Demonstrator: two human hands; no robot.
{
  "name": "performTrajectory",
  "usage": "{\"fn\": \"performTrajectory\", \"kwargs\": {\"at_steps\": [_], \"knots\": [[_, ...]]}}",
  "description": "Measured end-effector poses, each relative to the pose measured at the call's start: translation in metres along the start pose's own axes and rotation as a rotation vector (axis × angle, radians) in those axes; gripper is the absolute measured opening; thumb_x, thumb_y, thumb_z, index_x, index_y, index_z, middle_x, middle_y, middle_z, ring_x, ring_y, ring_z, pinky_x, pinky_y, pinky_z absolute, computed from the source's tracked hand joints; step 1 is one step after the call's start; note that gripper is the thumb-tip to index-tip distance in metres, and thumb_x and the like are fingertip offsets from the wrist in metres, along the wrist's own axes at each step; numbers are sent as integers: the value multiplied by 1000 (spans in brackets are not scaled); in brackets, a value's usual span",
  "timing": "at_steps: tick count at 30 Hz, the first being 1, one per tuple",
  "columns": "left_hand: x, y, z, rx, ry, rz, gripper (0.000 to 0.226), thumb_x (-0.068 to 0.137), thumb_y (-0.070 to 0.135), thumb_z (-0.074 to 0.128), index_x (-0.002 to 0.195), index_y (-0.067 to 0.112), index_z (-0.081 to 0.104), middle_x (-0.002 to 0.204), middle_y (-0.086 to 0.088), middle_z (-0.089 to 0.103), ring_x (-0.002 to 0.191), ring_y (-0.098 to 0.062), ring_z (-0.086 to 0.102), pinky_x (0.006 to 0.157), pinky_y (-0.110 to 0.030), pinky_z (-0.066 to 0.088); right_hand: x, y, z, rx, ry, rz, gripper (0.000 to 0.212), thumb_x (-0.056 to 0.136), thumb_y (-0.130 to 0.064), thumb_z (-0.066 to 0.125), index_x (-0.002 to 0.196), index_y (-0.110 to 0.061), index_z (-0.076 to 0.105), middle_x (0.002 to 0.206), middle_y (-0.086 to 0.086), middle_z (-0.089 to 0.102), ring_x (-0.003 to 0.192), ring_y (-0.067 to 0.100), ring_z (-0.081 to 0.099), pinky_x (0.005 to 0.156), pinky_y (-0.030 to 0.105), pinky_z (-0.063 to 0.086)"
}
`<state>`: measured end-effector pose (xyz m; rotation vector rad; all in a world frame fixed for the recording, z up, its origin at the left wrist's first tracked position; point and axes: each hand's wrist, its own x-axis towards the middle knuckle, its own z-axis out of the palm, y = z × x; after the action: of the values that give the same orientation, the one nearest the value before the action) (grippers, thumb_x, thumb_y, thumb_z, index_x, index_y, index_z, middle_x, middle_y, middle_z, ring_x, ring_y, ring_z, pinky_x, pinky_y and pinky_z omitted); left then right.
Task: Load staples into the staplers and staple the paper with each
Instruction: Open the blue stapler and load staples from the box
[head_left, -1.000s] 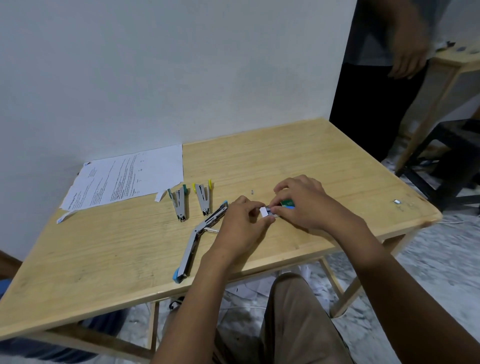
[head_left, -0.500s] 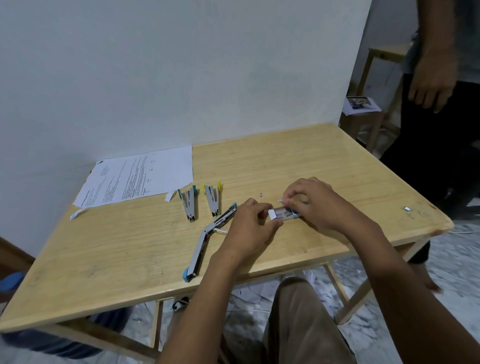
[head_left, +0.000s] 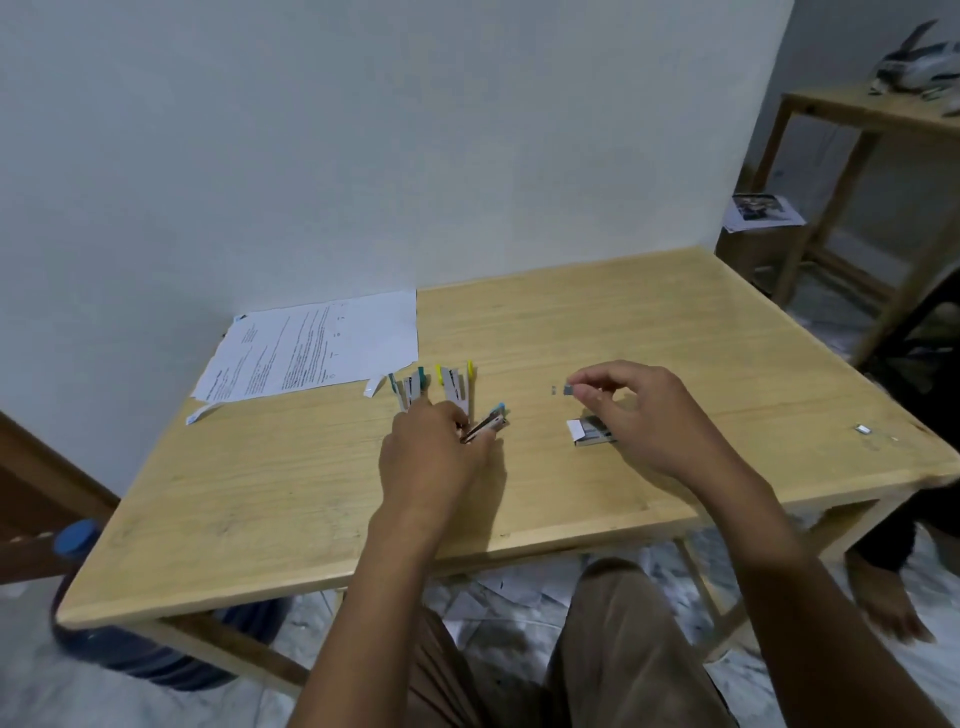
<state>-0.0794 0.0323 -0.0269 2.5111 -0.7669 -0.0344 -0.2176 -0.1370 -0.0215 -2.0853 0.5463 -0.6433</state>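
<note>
Two hands split the job: left hand (head_left: 436, 447) curls round the grey blue-tipped metal stapler (head_left: 488, 423) mid-surface, steadying it I guess, while right hand (head_left: 628, 410) pinches a small silver staple strip (head_left: 569, 389) just above the wooden surface (head_left: 675, 338), probably for loading. Stapler's long axis runs near-left to far-right, blue tip pointing far-right.

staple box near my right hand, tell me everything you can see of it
The staple box is a small flat carton, cardboard by its look, lying on the wooden table. Its white end flap stands open toward the left, showing a grey inside; the contents are too small to tell. Its right end is hidden under the right hand, which pinches a small staple strip; whether the hand touches the box cannot be told.
</note>
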Motion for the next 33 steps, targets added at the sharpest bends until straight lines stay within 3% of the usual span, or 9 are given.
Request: {"fn": "performTrajectory", "kwargs": {"at_steps": [4, 7, 9, 11, 16, 21, 26, 28, 33], "knots": [[4, -2, -2, 45, -109, -54, 25, 86, 43, 66, 94, 21, 73, 81, 5, 63, 79, -20, 61, 62, -28, 41, -1, -6, 19, -36, -41, -50, 13, 93, -26, 65, 97, -36, 73, 92, -17, 67, 90, 4, 61, 79, 21, 50], [11, -3, -2, 71, -142, -61, 20, 87, 37, 66, 91, 19, 74, 81, 3, 65, 79, -21, 64, 63, -28, 45, -2, -8, 30, -40, -71, -65, 13, 93, -27, 66, 101, -34, 75, 96, -15, 69, 93, 7, 63, 85, 39, 55], [14, -5, -2, 29, -168, -47, 19, 88, 35, 65, 90, 19, 74, 80, 2, 67, 77, -19, 64, 66, -31, 51, -4, -11, 34, -76, -96, -70, 15, 93, -29, 66, 105, -32, 75, 98, -14, 68, 94, 6, 62, 85, 39, 54], [14, -8, -5, -100, -187, -24, 22, 91, 34, 64, 86, 16, 75, 78, 0, 69, 74, -16, 64, 67, -32, 53, -6, -15, 35, -93, -100, -82, 17, 94, -29, 65, 108, -31, 75, 100, -14, 68, 94, 5, 62, 85, 37, 53], [4, -6, -15, -768, -353, -71, 19, 94, 28, 65, 94, 12, 76, 76, -6, 75, 61, -14, 66, 58, -28, 53, -9, -23, 37, -15, -62, -127, 18, 94, -27, 65, 108, -30, 75, 96, -12, 68, 92, 4, 61, 81, 20, 48], [0, -8, -3, -1097, -529, -59, 26, 99, 23, 55, 111, 6, 71, 71, -8, 58, 53, -16, 50, 55, -25, 48, -7, -26, 46, 45, -26, -108, 19, 93, -25, 66, 110, -28, 76, 97, -13, 68, 94, 4, 61, 75, 13, 44], [-2, -17, 14, -1484, -688, -142, 26, 97, 8, 50, 117, -4, 62, 81, -11, 53, 62, -16, 47, 53, -25, 39, -6, -24, 52, -39, -57, -75, 19, 94, -28, 65, 110, -29, 75, 99, -15, 67, 94, 4, 60, 84, 25, 48], [0, -20, 16, -1532, -718, -130, 31, 96, 4, 47, 123, -7, 58, 82, -11, 54, 65, -16, 47, 53, -23, 39, -6, -24, 55, -114, -81, -68, 20, 95, -31, 63, 112, -31, 74, 103, -14, 67, 97, 5, 60, 88, 33, 50], [1, -22, 17, -1529, -755, -70, 25, 94, 1, 45, 112, -4, 62, 82, -11, 54, 65, -16, 48, 53, -24, 40, -4, -29, 55, -272, -151, -90, 23, 97, -32, 58, 117, -34, 71, 111, -10, 66, 105, 12, 57, 95, 41, 46]]}}
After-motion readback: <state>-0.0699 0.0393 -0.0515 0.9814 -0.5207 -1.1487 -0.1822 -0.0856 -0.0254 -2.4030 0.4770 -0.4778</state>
